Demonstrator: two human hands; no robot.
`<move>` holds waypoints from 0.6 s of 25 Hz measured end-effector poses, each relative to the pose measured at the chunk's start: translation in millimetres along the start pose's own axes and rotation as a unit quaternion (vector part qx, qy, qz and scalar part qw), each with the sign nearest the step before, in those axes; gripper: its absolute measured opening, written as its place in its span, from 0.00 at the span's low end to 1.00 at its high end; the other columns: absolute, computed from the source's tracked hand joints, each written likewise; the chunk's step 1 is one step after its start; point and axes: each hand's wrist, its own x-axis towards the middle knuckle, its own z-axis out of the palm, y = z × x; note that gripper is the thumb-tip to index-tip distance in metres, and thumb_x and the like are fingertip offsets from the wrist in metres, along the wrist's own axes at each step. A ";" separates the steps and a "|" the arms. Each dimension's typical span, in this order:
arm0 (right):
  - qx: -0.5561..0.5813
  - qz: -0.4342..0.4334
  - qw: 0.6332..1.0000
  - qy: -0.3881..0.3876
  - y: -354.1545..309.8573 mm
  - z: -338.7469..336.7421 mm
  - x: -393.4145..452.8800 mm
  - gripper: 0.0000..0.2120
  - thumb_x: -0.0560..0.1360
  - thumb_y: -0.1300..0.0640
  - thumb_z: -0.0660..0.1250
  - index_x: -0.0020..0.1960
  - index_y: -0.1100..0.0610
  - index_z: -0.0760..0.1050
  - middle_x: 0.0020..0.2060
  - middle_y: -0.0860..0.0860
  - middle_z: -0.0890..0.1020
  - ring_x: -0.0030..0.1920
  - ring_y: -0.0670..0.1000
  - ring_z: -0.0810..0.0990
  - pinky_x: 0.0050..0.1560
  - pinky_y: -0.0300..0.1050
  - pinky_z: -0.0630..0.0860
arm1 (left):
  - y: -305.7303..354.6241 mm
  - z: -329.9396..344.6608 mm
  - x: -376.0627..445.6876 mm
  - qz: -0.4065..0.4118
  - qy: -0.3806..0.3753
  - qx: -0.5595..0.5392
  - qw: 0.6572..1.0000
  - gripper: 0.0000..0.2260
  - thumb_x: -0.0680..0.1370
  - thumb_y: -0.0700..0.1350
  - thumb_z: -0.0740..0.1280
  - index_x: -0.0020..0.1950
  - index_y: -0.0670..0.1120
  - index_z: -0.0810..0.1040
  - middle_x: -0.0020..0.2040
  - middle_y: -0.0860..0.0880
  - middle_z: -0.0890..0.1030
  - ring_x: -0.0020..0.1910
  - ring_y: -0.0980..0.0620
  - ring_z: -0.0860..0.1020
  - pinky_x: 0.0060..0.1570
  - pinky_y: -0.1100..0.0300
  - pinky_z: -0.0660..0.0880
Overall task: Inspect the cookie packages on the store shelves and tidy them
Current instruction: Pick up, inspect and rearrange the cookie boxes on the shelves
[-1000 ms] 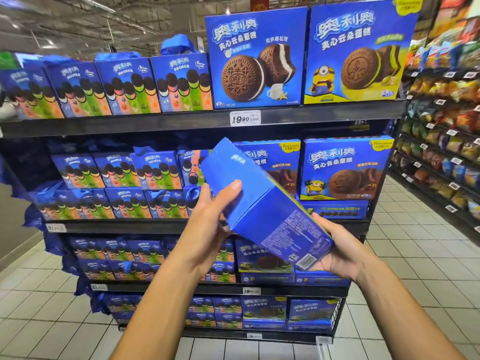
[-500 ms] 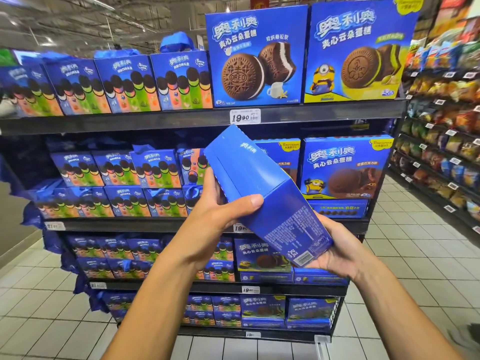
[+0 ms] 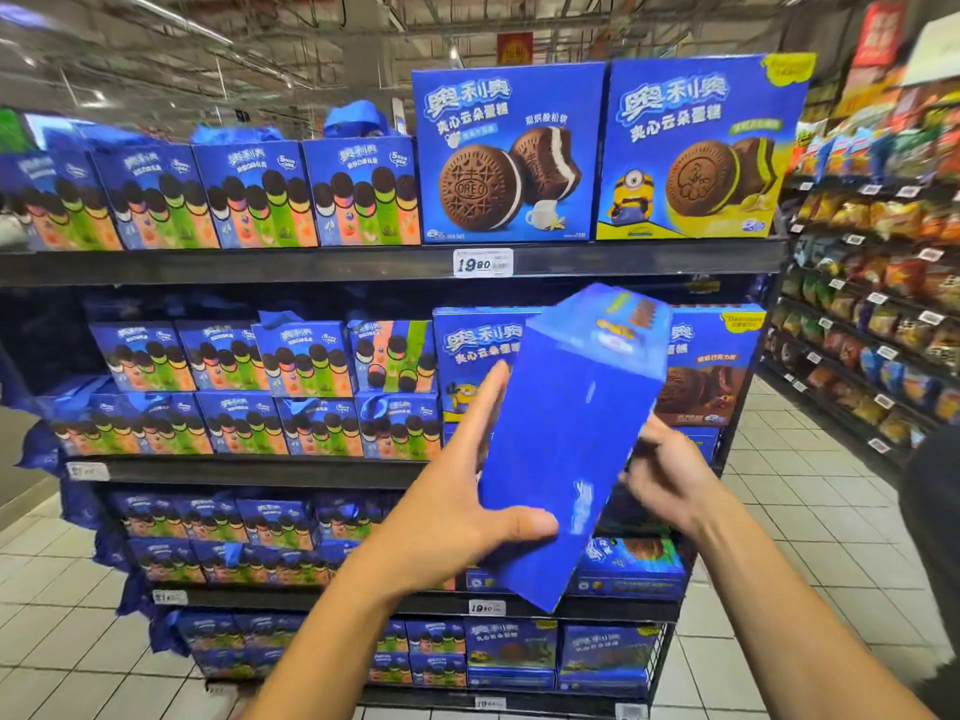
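- Holding the tall blue cardboard cookie box (image 3: 566,449) up in front of the shelves, the left hand (image 3: 457,517) has its thumb pressed across the box's near face and its other fingers (image 3: 493,387) laid straight along the left edge; it supports the box with a flat, spread grip.
- Beyond the box's right edge, the right hand (image 3: 670,475) is blurred; its fingers touch that side of the box, but I cannot tell whether they curl round it or only steady it.
- The box sits between the two hands, tilted with its top leaning right and away, plain side toward the camera, so checking looks under way and not finished.
- Just behind the fingers, the middle black metal shelf (image 3: 260,472) carries large blue boxes printed with sandwich cakes (image 3: 711,376); the held box partly hides them, so I cannot see whether a gap waits for it there.
- Further left of the fingers, small blue gift boxes with coloured cookie columns (image 3: 301,361) stand in rows, some leaning slightly, with loose blue handles sticking up.
- Above the fingers, the top shelf holds two big square blue boxes (image 3: 506,153) standing upright and flush.
- By my judgement one package is mid-inspection; returning it and straightening the rest remains.
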 end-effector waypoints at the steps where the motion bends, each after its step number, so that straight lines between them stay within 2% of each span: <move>1: -0.004 -0.006 1.000 0.009 -7.5 2.8 6.8 0.14 0.85 0.58 0.53 0.63 0.56 0.75 0.57 0.57 0.80 0.59 0.57 0.78 0.55 0.60 0.81 | -4.7 5.7 1.0 -0.006 -0.011 0.022 1.000 0.49 0.67 0.47 0.78 0.79 0.61 0.51 0.72 0.70 0.66 0.69 0.68 0.69 0.60 0.71 0.72; 2: -0.010 -0.009 1.000 0.014 -16.0 6.9 13.1 0.17 0.85 0.57 0.52 0.69 0.59 0.72 0.62 0.59 0.77 0.63 0.59 0.74 0.63 0.64 0.75 | -10.0 11.3 1.7 -0.005 -0.013 0.034 0.999 0.48 0.67 0.46 0.77 0.78 0.62 0.53 0.69 0.72 0.69 0.66 0.70 0.71 0.57 0.74 0.72; 4: -0.012 -0.024 0.999 0.034 -31.6 16.2 22.4 0.20 0.85 0.57 0.52 0.73 0.62 0.69 0.63 0.61 0.75 0.60 0.61 0.72 0.65 0.64 0.70 | -21.0 22.2 2.7 -0.001 0.001 0.038 0.999 0.44 0.66 0.47 0.77 0.74 0.64 0.57 0.64 0.74 0.72 0.62 0.72 0.73 0.52 0.78 0.70; 6: -0.014 -0.038 0.997 0.059 -44.3 21.5 27.7 0.17 0.84 0.57 0.53 0.65 0.59 0.76 0.54 0.57 0.82 0.52 0.58 0.79 0.55 0.54 0.78 | -28.5 30.3 4.1 0.004 0.026 0.037 0.999 0.41 0.65 0.49 0.77 0.71 0.66 0.59 0.63 0.75 0.72 0.62 0.73 0.72 0.52 0.80 0.69; 8: -0.019 -0.046 0.998 0.046 -51.4 21.3 30.7 0.18 0.83 0.57 0.54 0.48 0.54 0.82 0.39 0.49 0.85 0.40 0.49 0.83 0.40 0.43 0.81 | -36.1 34.1 5.9 0.001 0.044 0.025 0.999 0.40 0.63 0.50 0.78 0.69 0.66 0.61 0.64 0.74 0.71 0.63 0.72 0.71 0.53 0.80 0.68; 9: -0.027 -0.051 0.998 0.036 -53.3 21.3 30.2 0.19 0.82 0.57 0.55 0.42 0.52 0.83 0.35 0.47 0.85 0.38 0.46 0.82 0.39 0.43 0.80 | -39.2 35.3 5.9 -0.003 0.049 0.018 0.999 0.41 0.63 0.50 0.78 0.69 0.67 0.61 0.64 0.73 0.72 0.63 0.71 0.72 0.52 0.79 0.69; 10: -0.034 -0.054 0.998 0.020 -54.0 21.5 30.3 0.16 0.80 0.56 0.58 0.42 0.52 0.84 0.37 0.47 0.85 0.40 0.47 0.82 0.43 0.46 0.80 | -42.2 35.5 5.7 -0.003 0.054 0.013 0.998 0.41 0.62 0.49 0.78 0.69 0.67 0.61 0.64 0.72 0.73 0.63 0.71 0.73 0.52 0.79 0.70; 11: -0.038 -0.058 0.998 0.006 -54.3 23.4 29.0 0.14 0.79 0.55 0.59 0.49 0.53 0.84 0.44 0.50 0.86 0.47 0.50 0.83 0.52 0.53 0.80 | -43.9 35.4 5.1 -0.002 0.056 0.015 0.998 0.42 0.62 0.49 0.78 0.69 0.68 0.60 0.64 0.72 0.73 0.62 0.70 0.73 0.52 0.78 0.71; 13: -0.053 -0.050 0.997 -0.008 -52.9 21.4 29.6 0.17 0.83 0.54 0.56 0.68 0.57 0.76 0.64 0.56 0.81 0.65 0.58 0.78 0.68 0.65 0.70 | -43.8 32.4 2.9 0.002 0.055 0.029 0.998 0.42 0.63 0.50 0.78 0.69 0.70 0.59 0.63 0.71 0.74 0.62 0.70 0.74 0.51 0.78 0.71; 14: -0.061 -0.045 0.997 -0.012 -51.4 19.5 29.4 0.19 0.85 0.55 0.54 0.72 0.58 0.71 0.67 0.56 0.78 0.68 0.59 0.75 0.70 0.66 0.67 | -42.6 29.1 1.3 0.008 0.058 0.039 0.998 0.40 0.63 0.51 0.78 0.68 0.72 0.61 0.62 0.71 0.74 0.61 0.70 0.75 0.51 0.78 0.71; 15: -0.079 -0.044 0.996 -0.018 -49.3 17.1 28.3 0.18 0.85 0.56 0.53 0.72 0.59 0.70 0.65 0.53 0.80 0.65 0.59 0.76 0.69 0.65 0.70 | -39.4 25.0 0.0 0.015 0.065 0.044 0.997 0.38 0.63 0.51 0.78 0.65 0.74 0.63 0.61 0.71 0.76 0.59 0.70 0.75 0.50 0.78 0.71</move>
